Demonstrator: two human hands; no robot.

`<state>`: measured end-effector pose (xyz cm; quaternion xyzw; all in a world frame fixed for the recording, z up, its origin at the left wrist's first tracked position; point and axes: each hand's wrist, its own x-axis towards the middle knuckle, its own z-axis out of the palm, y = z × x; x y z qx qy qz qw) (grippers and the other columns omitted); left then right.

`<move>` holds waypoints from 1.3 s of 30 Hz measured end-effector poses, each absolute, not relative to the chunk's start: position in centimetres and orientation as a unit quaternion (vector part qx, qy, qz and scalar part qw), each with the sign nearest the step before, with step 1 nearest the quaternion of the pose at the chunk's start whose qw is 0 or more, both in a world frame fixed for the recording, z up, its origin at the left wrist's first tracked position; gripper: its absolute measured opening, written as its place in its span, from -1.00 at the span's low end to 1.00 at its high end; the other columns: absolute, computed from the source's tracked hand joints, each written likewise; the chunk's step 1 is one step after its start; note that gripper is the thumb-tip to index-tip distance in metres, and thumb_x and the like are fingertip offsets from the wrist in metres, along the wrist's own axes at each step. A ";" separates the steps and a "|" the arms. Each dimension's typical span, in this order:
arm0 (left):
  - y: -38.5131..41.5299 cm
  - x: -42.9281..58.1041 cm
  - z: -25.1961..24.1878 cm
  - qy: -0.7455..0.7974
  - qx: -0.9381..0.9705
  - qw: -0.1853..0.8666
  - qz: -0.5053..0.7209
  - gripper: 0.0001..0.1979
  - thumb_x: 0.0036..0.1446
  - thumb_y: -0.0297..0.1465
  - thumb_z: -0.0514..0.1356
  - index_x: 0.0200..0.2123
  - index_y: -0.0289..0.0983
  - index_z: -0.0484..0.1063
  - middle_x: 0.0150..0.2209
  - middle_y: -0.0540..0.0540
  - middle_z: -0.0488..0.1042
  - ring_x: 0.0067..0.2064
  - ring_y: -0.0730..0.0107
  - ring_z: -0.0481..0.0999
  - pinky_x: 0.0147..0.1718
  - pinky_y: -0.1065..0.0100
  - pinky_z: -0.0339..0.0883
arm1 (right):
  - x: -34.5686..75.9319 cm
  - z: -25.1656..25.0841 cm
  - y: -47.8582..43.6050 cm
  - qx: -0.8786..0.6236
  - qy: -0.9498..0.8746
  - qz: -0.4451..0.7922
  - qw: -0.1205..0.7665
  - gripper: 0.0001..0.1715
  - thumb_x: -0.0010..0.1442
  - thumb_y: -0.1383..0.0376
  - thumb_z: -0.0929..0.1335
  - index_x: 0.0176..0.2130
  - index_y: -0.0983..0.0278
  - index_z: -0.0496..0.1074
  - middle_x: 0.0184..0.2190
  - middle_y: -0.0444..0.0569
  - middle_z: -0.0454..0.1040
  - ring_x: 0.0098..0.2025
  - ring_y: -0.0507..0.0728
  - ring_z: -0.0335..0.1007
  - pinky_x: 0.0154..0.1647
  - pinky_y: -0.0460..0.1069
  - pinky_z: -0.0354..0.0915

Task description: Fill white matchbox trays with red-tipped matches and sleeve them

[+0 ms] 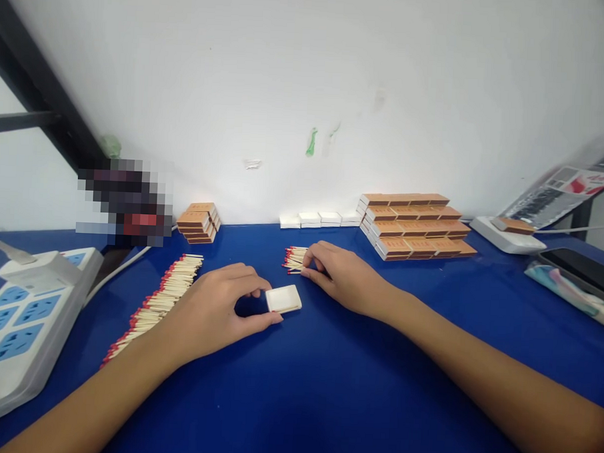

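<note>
My left hand grips a small white matchbox tray by its left end, between thumb and fingers, just above or on the blue table. To its right, my right hand has its thumb and fingers pinched at the tail ends of a small bunch of matches. Their red heads point left. Beneath and beyond my left forearm lies a long row of red-headed matches, partly covered by that arm. Whether the tray has anything inside does not show.
Stepped stacks of brown matchboxes stand against the wall, beside several white trays. A smaller matchbox stack is at back left. A power strip lies left. At right are a white device and a dark phone.
</note>
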<state>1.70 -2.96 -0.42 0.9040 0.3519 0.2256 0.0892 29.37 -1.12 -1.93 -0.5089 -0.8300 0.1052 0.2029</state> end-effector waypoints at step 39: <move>-3.1 2.0 0.0 0.367 0.903 0.093 0.204 -0.74 0.25 -0.13 0.37 -0.13 -0.17 0.62 -0.28 -0.02 0.56 -0.28 0.34 0.54 -0.32 0.33 0.33 | 29.1 -1.6 -1.3 -0.518 -0.828 0.120 0.181 -0.87 0.46 0.24 0.37 -0.18 0.23 0.43 -0.20 -0.09 0.41 -0.30 0.06 0.29 -0.25 -0.03 0.15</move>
